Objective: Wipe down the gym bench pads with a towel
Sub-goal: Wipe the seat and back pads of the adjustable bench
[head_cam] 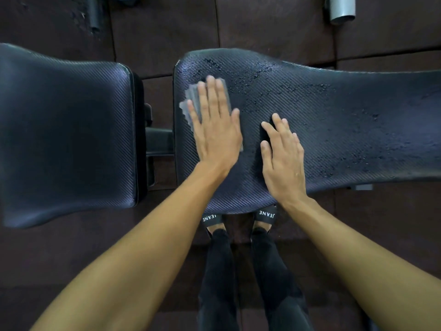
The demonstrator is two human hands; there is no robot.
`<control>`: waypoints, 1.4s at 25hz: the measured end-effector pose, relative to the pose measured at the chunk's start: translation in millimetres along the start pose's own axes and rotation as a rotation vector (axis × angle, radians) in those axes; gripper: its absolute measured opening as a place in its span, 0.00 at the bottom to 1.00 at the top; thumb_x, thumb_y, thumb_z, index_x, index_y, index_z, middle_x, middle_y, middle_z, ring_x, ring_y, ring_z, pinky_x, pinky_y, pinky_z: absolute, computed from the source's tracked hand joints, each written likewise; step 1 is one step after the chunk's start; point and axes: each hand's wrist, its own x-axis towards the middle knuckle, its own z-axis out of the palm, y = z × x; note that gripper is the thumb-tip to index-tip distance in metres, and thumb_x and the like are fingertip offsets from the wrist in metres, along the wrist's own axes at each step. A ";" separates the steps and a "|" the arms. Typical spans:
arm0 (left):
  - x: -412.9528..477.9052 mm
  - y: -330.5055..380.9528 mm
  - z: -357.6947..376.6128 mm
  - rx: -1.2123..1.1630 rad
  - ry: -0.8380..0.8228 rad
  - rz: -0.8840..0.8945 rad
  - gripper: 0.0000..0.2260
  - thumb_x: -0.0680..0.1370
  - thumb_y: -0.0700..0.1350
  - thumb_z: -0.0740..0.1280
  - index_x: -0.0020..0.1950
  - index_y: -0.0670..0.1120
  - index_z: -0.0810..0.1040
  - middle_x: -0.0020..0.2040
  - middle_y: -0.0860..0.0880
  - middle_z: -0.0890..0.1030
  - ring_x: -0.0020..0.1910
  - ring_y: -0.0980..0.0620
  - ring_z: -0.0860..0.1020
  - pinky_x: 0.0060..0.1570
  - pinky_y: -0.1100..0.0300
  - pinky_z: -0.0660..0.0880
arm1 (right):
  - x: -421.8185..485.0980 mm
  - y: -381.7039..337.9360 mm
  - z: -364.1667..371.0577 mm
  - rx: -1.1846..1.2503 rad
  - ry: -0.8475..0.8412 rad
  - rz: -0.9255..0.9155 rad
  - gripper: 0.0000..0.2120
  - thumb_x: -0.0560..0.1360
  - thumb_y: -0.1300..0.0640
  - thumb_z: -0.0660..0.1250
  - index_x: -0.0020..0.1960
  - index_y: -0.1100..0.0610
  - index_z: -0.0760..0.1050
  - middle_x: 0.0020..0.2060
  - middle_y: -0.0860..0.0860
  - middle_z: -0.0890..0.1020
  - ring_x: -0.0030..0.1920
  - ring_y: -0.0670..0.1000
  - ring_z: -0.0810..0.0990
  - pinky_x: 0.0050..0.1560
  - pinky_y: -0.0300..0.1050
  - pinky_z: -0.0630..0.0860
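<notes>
A: Where's the towel?
B: Grey towel (191,100), folded small, lies flat under the left hand (216,126) on the long back pad (346,108), near that pad's left end. Only its far and left edges show past the fingers (211,91).
A: Grip?
B: None. The left fingers are straight and close together, with the palm pressing the cloth down. The right hand (282,158) lies flat on bare pad just beside it, fingers straight and slightly spread, holding nothing.
A: Relation for the next stroke?
B: The pad's long axis runs left to right across the view. Droplets (262,75) start just beyond the left fingertips and spread rightward. So the wet stretch lies right of the towel, with the right hand partly between them. My guess is a sweep right along the axis, so the right hand must clear out.
A: Nearer hand?
B: The right hand is nearer the wet part, but it has no cloth.
A: Surfaces?
B: The pad is dark vinyl with a fine diagonal weave. It's waisted, wider at the left end, and glossy where wet. The towel looks thin and ribbed, but it's blurred. The seat pad (66,130) to the left, across a gap, is the same vinyl with no droplets visible.
A: Progress?
B: Early, I'd judge. Much of the long pad is beaded.
A: Rest?
B: Dark rubber floor tiles (274,22), and slippers (265,215) at the near edge.
</notes>
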 end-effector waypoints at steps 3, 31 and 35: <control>-60.2 -4.4 1.1 0.033 -0.082 0.148 0.27 0.84 0.51 0.47 0.80 0.41 0.47 0.81 0.43 0.47 0.80 0.46 0.45 0.78 0.43 0.45 | 1.2 1.4 -9.0 0.018 -0.009 -0.013 0.19 0.85 0.54 0.52 0.75 0.52 0.66 0.78 0.47 0.60 0.79 0.47 0.54 0.77 0.51 0.54; 66.3 75.2 6.4 -0.079 -0.038 0.188 0.27 0.84 0.52 0.46 0.80 0.43 0.46 0.81 0.45 0.47 0.80 0.47 0.44 0.77 0.44 0.44 | 62.2 69.4 -76.2 -0.185 0.058 0.199 0.22 0.83 0.51 0.54 0.77 0.49 0.62 0.78 0.50 0.59 0.77 0.52 0.58 0.76 0.57 0.55; -16.6 78.5 9.9 -0.053 -0.087 0.301 0.26 0.84 0.50 0.47 0.80 0.42 0.48 0.81 0.44 0.48 0.80 0.47 0.45 0.77 0.44 0.48 | 64.0 71.0 -87.1 -0.152 0.012 0.198 0.21 0.84 0.51 0.52 0.77 0.47 0.62 0.78 0.48 0.59 0.76 0.52 0.59 0.73 0.56 0.57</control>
